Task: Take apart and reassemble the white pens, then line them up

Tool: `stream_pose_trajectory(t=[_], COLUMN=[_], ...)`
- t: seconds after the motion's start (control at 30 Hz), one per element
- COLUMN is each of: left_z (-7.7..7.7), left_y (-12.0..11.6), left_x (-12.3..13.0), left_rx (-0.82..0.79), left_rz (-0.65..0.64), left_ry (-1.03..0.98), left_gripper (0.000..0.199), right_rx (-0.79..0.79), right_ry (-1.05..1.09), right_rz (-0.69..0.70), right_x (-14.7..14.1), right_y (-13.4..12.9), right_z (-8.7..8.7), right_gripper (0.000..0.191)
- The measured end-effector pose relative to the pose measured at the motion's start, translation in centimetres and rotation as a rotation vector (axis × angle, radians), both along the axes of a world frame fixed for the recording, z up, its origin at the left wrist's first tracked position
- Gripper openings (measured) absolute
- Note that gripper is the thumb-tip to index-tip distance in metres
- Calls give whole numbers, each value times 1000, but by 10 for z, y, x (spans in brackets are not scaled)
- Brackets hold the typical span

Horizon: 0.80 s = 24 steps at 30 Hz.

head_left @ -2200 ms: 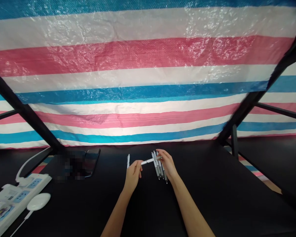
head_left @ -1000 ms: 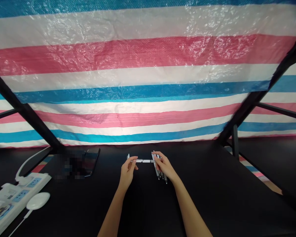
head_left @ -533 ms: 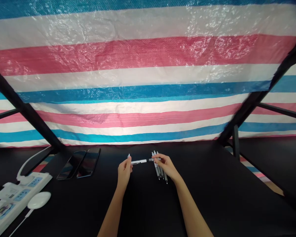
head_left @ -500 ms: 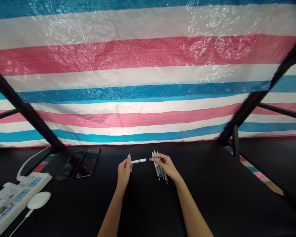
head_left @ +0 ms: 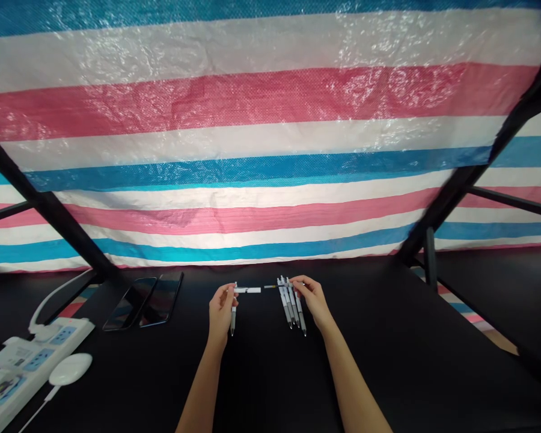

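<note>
My left hand (head_left: 220, 310) is closed around a white pen barrel (head_left: 249, 290), which points right and lies roughly level. Just below those fingers, another pen (head_left: 233, 322) with a grey grip rests on the black table, its upper part partly covered by the hand. My right hand (head_left: 312, 297) pinches a thin pen refill (head_left: 273, 286), whose free end points left toward the barrel. A short gap separates refill and barrel. What sits inside the right fingertips is mostly hidden. Several white-and-grey pens (head_left: 291, 307) lie side by side under and left of the right hand.
Two dark phones (head_left: 161, 300) lie at the left of the black table (head_left: 270, 373). A white power strip (head_left: 40, 355) and a white round charger (head_left: 71, 368) with a cable are at the far left. Black frame bars (head_left: 67, 225) and striped sheeting (head_left: 261, 219) stand behind.
My hands have drawn apart: the left with the barrel moved slightly left, the right slightly right. More refill shows, and the pen under my left hand is now more visible.
</note>
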<state>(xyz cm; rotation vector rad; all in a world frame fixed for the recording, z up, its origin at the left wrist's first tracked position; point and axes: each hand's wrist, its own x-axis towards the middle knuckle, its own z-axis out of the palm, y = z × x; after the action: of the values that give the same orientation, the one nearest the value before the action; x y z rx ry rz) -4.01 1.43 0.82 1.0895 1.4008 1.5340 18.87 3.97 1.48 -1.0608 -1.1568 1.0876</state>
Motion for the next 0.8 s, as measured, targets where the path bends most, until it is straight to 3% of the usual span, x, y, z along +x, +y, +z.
stream_pose_trajectory(t=[0.8], left_z=[-3], left_y=[1], left_x=[0], left_rx=[-30], left_rz=[-22], left_ry=[-61], left_gripper=[49], right_rx=[-14], right_ry=[-36], right_rz=[26], right_x=[-2], right_y=[2], right_z=[-3], right_gripper=[25])
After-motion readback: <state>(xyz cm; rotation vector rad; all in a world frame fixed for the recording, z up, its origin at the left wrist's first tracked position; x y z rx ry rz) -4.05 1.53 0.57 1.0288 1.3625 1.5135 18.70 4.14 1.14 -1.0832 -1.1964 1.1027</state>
